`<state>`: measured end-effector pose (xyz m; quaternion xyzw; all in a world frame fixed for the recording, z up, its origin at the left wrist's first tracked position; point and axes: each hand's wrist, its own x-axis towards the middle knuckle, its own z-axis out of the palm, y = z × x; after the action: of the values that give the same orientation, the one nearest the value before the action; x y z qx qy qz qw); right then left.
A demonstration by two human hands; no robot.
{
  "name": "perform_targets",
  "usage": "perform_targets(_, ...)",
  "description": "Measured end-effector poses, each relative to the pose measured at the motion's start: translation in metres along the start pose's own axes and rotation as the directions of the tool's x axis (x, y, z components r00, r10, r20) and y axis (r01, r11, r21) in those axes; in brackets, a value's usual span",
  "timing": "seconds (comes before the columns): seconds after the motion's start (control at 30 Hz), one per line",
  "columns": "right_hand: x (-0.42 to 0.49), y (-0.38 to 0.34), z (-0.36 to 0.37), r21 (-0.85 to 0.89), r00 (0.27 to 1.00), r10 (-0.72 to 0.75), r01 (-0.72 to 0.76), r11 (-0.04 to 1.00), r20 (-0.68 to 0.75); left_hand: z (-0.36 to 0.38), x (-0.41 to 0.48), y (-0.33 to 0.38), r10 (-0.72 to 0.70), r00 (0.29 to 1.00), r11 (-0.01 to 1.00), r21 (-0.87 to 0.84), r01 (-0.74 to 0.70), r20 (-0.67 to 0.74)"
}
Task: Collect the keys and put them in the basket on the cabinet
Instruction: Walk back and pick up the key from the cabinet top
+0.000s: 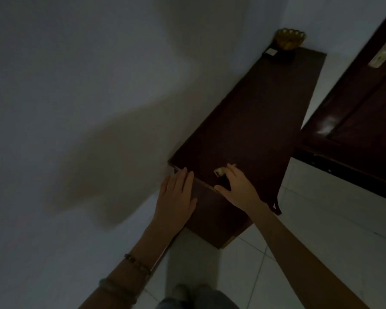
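The dim white wall [98, 97] fills most of the view, and against it stands the long dark cabinet [254, 108], its top running away from both hands toward the far corner. Beyond the right hand, a dark wooden door [354, 121] stands to the side.

At the cabinet's far end, well apart from either grip, sits the small golden basket [289, 39].

The step in hand looks like the pick-up. The right hand [236, 186] reaches over the near end of the top, wrist raised, fingers arched down and thumb spread; its grip is released, closing on nothing yet. Just ahead of its fingertips lies a small pale object, probably the keys [218, 171], though blur keeps me from being sure. The left hand [178, 195] lies flat and released on the near corner, bracing.

Next, I judge, the right grip must pinch the keys, lift, then carry them forward to the basket.
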<state>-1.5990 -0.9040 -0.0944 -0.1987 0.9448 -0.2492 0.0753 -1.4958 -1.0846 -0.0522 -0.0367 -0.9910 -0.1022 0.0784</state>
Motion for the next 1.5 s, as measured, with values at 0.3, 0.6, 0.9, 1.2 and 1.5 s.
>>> perform_targets(0.3,-0.002,0.003,0.013,-0.081,0.978,-0.207,0.207,0.975,0.005,0.019,0.013,0.0,0.005,1.0,1.0,-0.01,-0.005,-0.014)
perform_targets(0.6,-0.012,-0.002,0.018,-0.122,0.939,-0.313,0.297,0.947,-0.145,0.036,0.019,0.007,0.106,0.994,0.994,-0.004,-0.106,0.007)
perform_targets(0.9,-0.019,-0.016,0.027,-0.296,0.9,-0.299,0.206,0.933,-0.316,0.064,0.031,-0.007,0.206,0.961,0.976,0.031,-0.215,0.184)
perform_targets(1.2,-0.041,-0.03,-0.013,0.274,0.9,0.025,0.106,0.956,-0.436,0.08,0.026,-0.018,0.225,0.949,0.965,0.083,-0.248,0.22)
perform_targets(1.5,-0.103,-0.057,-0.083,0.981,0.888,0.433,0.079,0.18,-0.151,0.086,0.026,-0.013,0.205,0.952,0.971,0.078,-0.228,0.226)
